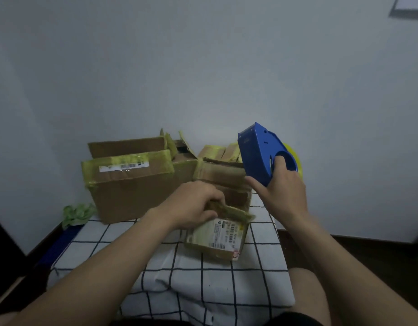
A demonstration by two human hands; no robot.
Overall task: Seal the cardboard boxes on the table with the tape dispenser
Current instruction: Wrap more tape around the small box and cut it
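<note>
A small cardboard box (221, 234) with a shipping label and yellowish tape lies on its side on the checked tablecloth (179, 274). My left hand (191, 205) grips its upper flap, fingers curled over the edge. My right hand (281, 189) holds a blue tape dispenser (259, 151) raised above and to the right of that box, its cutter end pointing up and left. A yellow tape roll (295, 158) shows behind the dispenser. A larger labelled box (128, 184) stands at the back left, its top flap raised.
More open cardboard boxes (217, 165) with yellowish tape crowd the back of the table against the white wall. A crumpled green wad (77, 212) lies at the table's left rear edge. My bare knee (304, 292) shows at the table's right front corner.
</note>
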